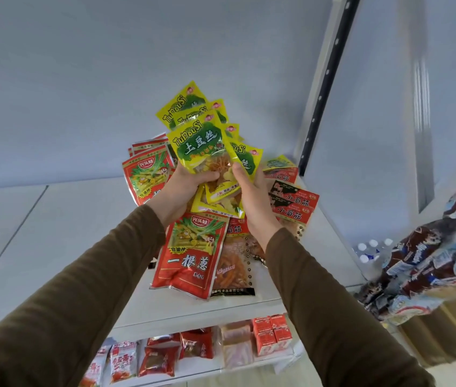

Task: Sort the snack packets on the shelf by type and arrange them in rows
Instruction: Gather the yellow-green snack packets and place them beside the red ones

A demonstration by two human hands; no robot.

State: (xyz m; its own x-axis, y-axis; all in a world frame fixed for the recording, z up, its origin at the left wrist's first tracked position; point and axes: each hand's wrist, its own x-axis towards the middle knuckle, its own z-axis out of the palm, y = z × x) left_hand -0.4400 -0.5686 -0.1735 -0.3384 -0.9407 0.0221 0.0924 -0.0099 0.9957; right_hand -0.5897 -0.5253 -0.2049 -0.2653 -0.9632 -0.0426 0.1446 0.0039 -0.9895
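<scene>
Both hands, left hand [190, 185] and right hand [252, 196], are gripping the fanned yellow packets [199, 141]; I'm watching them sliding loose; slick foil is risking a spill onto the red packets [190, 252].

White-capped bottles [372, 251] stand low at the right, beyond the shelf edge. A cardboard box [450, 328] sits at the lower right. A perforated black upright [330, 71] runs up the pale wall [81, 79].

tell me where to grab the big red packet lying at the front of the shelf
Take the red packet by its lower sealed edge, coming from the front of the shelf. That end lies bare and nearest the shelf lip, while its top end is tucked under the yellow packets held above it.
</scene>
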